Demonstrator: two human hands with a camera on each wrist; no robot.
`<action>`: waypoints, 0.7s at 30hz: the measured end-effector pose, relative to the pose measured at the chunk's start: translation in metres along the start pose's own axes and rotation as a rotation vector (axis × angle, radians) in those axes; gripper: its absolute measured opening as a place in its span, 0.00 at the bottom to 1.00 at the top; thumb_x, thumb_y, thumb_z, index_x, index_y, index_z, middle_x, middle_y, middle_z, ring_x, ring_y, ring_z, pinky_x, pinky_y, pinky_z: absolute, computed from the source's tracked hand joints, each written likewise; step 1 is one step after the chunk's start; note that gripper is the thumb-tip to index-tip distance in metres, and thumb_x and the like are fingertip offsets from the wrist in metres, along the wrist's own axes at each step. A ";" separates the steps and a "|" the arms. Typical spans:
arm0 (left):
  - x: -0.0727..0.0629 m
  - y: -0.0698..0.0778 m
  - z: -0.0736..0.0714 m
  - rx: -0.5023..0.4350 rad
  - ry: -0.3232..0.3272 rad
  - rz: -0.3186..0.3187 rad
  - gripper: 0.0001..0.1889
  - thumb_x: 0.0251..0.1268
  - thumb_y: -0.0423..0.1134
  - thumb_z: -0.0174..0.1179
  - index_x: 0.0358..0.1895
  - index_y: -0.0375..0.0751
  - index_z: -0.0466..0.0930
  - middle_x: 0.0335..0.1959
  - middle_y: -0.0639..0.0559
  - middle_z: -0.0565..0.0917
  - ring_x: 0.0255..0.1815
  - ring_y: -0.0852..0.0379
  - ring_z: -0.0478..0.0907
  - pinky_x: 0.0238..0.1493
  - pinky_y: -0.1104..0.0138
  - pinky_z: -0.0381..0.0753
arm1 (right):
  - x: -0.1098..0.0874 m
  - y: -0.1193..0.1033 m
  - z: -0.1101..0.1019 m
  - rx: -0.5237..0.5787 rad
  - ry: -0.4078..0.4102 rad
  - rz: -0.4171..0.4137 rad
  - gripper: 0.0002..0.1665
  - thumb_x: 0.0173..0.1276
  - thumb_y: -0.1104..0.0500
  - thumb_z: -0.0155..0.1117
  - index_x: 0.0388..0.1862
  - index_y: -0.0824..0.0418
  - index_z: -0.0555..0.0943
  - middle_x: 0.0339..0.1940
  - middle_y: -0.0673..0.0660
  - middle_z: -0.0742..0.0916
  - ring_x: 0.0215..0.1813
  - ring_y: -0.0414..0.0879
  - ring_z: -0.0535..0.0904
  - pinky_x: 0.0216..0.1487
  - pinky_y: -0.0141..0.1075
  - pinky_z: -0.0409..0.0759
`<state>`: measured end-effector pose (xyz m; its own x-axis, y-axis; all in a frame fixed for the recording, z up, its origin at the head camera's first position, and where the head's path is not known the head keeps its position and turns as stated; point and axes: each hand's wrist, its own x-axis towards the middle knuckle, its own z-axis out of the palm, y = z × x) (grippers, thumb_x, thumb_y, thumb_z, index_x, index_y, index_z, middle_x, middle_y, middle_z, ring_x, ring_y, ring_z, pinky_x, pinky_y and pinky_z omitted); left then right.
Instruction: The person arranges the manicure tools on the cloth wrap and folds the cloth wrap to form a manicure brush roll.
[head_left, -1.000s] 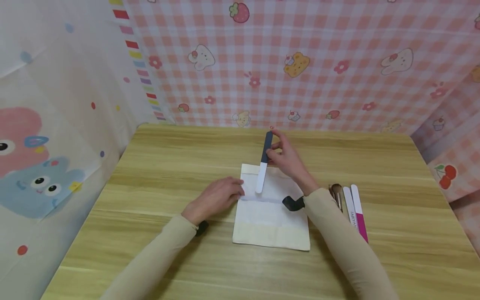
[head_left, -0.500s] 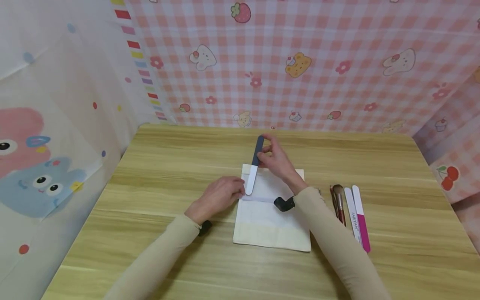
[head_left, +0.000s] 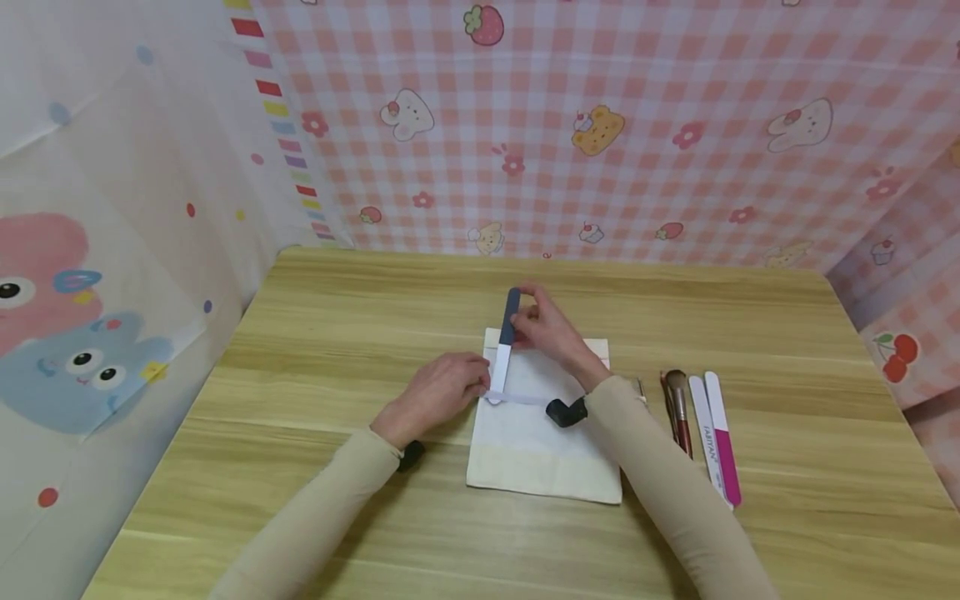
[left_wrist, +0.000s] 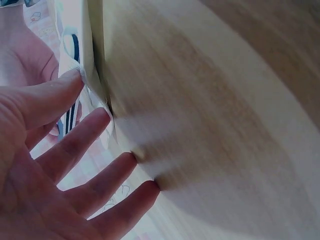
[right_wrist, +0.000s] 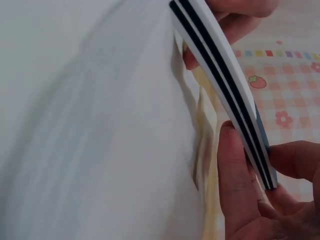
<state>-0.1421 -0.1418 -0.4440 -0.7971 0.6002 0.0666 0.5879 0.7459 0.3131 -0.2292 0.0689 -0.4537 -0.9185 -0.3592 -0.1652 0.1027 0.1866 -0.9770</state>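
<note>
A nail file (head_left: pixel 507 333), dark blue at one end and white at the other, is pinched between the fingertips of my right hand (head_left: pixel 551 329). Layered black and white edges of the file (right_wrist: pixel 225 85) show in the right wrist view. Its white end points toward me at the left side of a flat white cloth roll (head_left: pixel 547 442). There a pale lavender band (head_left: pixel 525 399) appears to cross over the tip. My left hand (head_left: pixel 442 387) pinches the cloth's left edge between thumb and index finger; its other fingertips (left_wrist: pixel 150 187) touch the table.
Right of the cloth lie a makeup brush (head_left: pixel 678 408), a thin dark-handled tool (head_left: pixel 667 400), a white file (head_left: pixel 707 433) and a white-and-magenta file (head_left: pixel 723 442). A small slim item (head_left: pixel 641 389) is partly hidden by the right sleeve. Patterned curtains (head_left: pixel 600 167) border the wooden table (head_left: pixel 360 308).
My right hand has brought the nail file left, then down toward me, so its white tip has reached the band. The left hand has stayed at the cloth's edge.
</note>
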 end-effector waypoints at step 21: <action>0.002 -0.001 0.002 0.009 0.028 0.010 0.03 0.71 0.34 0.67 0.36 0.45 0.85 0.39 0.52 0.85 0.41 0.52 0.82 0.47 0.57 0.82 | -0.006 0.007 0.004 0.001 -0.069 0.056 0.30 0.79 0.67 0.56 0.76 0.62 0.62 0.53 0.67 0.81 0.45 0.51 0.85 0.48 0.40 0.87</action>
<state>-0.1441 -0.1402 -0.4458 -0.7948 0.5993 0.0959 0.5967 0.7427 0.3040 -0.2211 0.0686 -0.4597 -0.8829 -0.4105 -0.2281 0.1531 0.2076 -0.9662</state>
